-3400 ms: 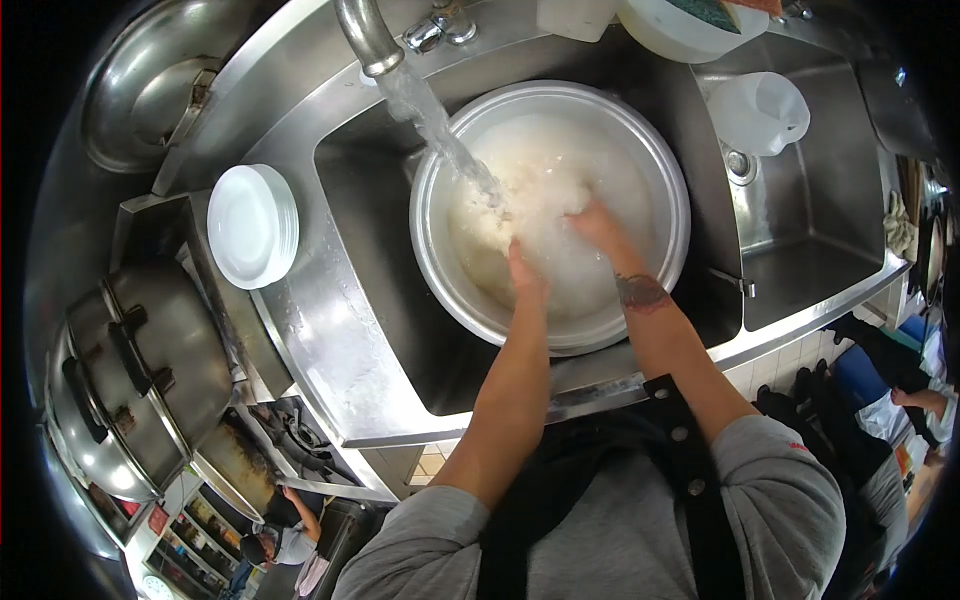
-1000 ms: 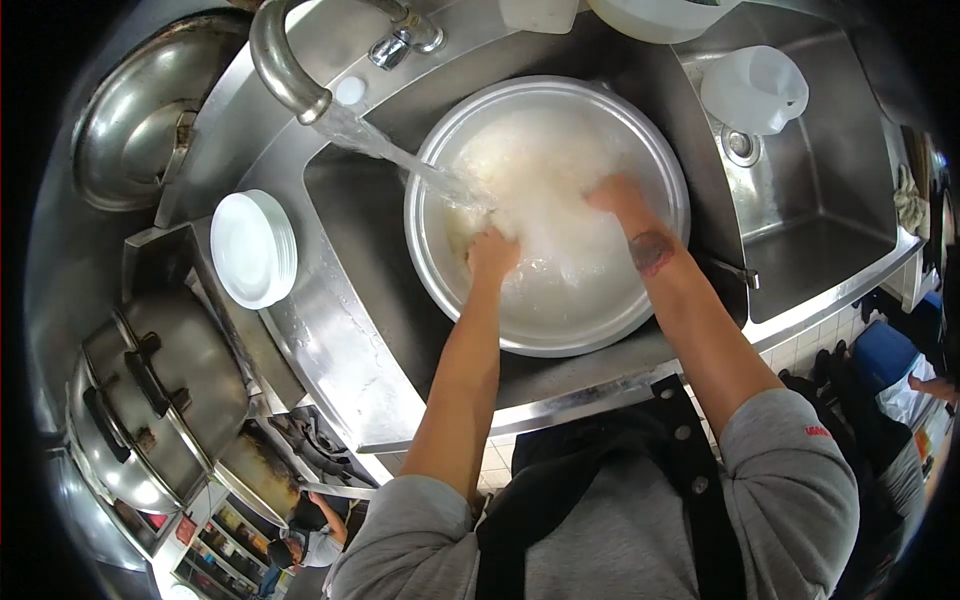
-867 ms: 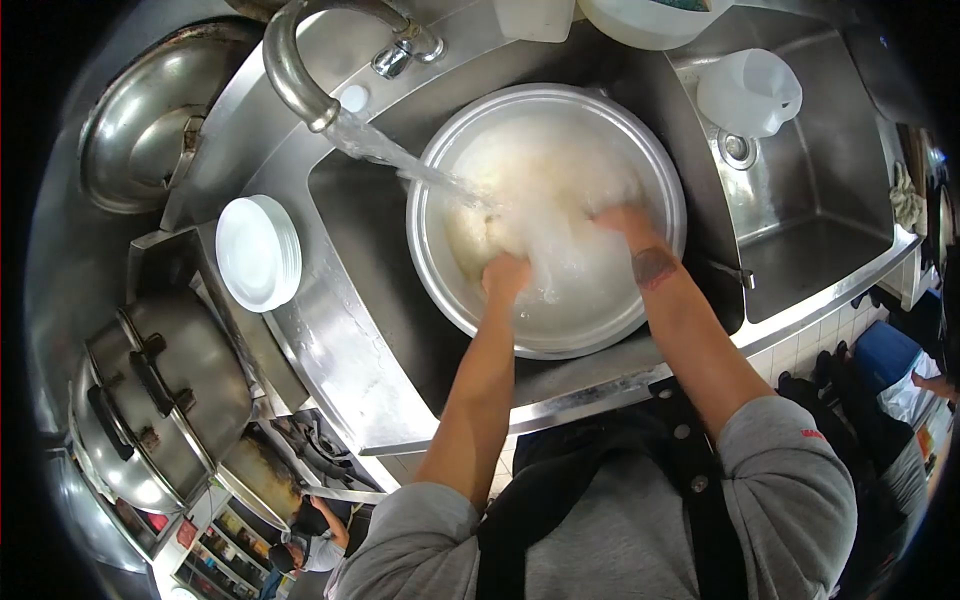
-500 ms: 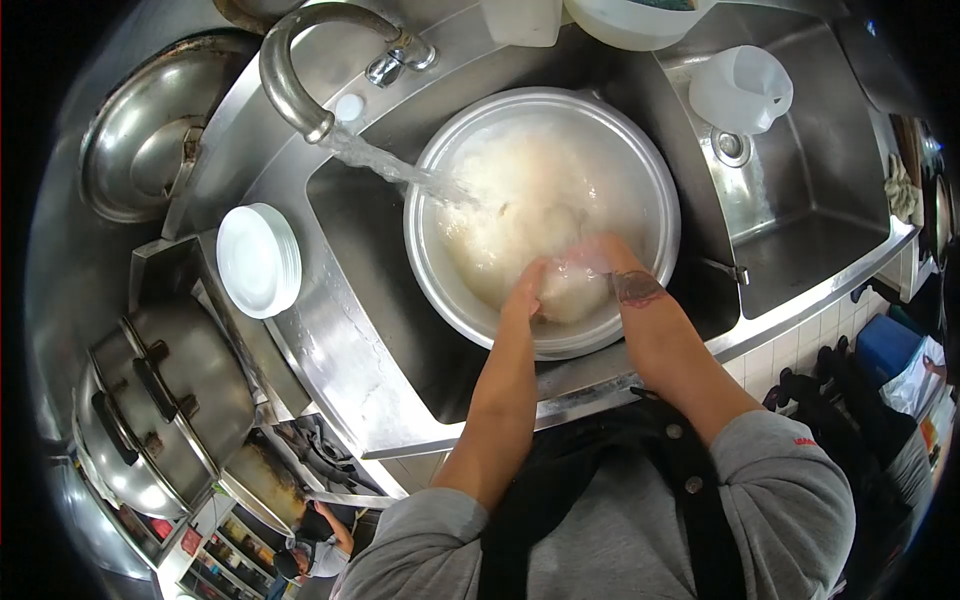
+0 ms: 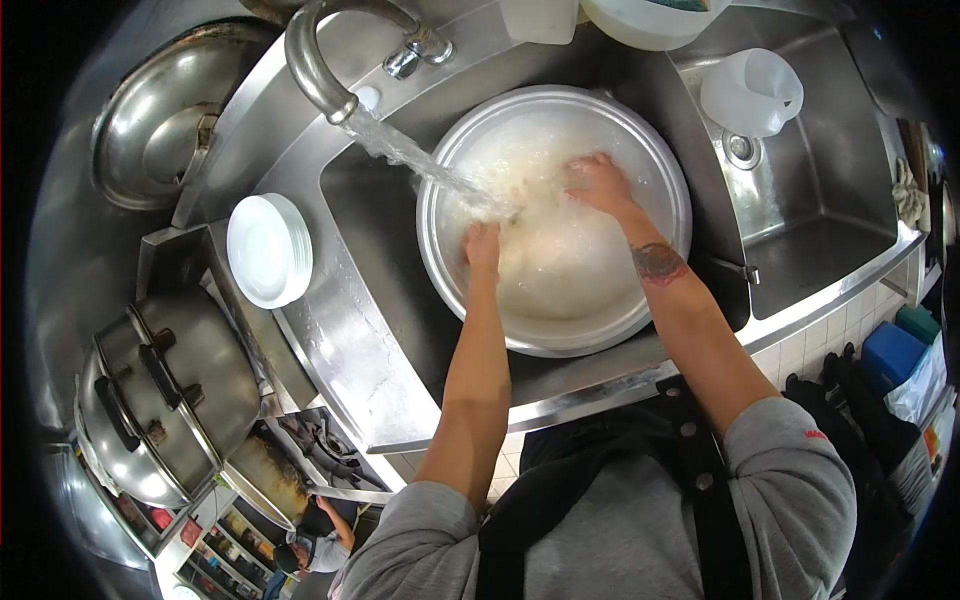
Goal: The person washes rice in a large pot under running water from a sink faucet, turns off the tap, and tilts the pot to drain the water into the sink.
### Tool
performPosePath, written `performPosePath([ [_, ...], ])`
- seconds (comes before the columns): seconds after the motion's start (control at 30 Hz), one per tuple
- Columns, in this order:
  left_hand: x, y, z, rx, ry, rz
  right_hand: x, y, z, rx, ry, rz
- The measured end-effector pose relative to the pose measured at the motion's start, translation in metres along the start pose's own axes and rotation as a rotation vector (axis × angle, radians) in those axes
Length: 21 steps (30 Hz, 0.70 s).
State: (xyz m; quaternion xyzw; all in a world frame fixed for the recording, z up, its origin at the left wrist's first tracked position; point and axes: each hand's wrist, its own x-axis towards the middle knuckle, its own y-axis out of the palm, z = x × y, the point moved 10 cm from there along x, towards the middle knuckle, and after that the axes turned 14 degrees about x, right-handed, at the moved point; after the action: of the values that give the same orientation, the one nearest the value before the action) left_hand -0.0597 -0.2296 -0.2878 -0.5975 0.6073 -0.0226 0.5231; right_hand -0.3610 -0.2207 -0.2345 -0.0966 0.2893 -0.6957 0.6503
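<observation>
A large round metal pot stands in the left sink basin, holding cloudy water over a pale mass that looks like rice. From the curved faucet, running water falls into the pot's left part. My left hand dips into the water by the left inner wall, just below the stream; its fingertips are hidden. On the far right side of the pot, my right hand lies at the water surface, fingers apart and partly wet, with nothing seen in it.
A stack of white plates sits on the left counter. In the right basin is a white plastic jug. Further left are a metal lid and a big lidded pot. Another person appears at lower left.
My hands were together at the pot's near side, around the pale mass. They have separated and moved to the far part, left hand leftward, right hand upward. Water keeps running.
</observation>
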Motion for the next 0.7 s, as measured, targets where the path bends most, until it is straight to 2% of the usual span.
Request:
performPosePath([
  [0.03, -0.004, 0.015, 0.015, -0.160, -0.073, 0.063, -0.003, 0.004, -0.012, 0.056, 0.031, -0.026],
  [0.13, -0.016, 0.069, 0.049, -0.561, -0.218, 0.234, -0.027, 0.029, -0.061, 0.262, 0.394, -0.090],
  [0.23, -0.052, 0.095, 0.025, -0.726, -0.186, 0.338, -0.044, 0.052, -0.067, 0.301, 0.463, -0.138],
  [0.33, -0.053, 0.133, 0.023, -0.961, -0.218, 0.543, -0.046, 0.075, -0.032, 0.535, 0.346, 0.030],
  [0.37, -0.035, 0.131, 0.032, -0.661, -0.003, 0.468, -0.044, 0.081, -0.032, 0.435, 0.352, 0.047],
  [0.43, -0.047, 0.116, 0.018, -0.677, -0.094, 0.425, -0.038, 0.097, -0.040, 0.234, 0.361, 0.080],
  [0.53, -0.070, 0.075, -0.015, -0.679, -0.188, 0.366, -0.026, 0.078, 0.019, 0.395, 0.298, 0.324],
  [0.63, -0.055, 0.051, -0.034, -0.535, -0.048, 0.380, -0.001, 0.081, 0.019, 0.246, 0.220, 0.298],
  [0.7, -0.010, 0.043, -0.022, -0.145, 0.090, 0.244, 0.014, 0.069, 0.032, 0.011, 0.177, 0.241],
])
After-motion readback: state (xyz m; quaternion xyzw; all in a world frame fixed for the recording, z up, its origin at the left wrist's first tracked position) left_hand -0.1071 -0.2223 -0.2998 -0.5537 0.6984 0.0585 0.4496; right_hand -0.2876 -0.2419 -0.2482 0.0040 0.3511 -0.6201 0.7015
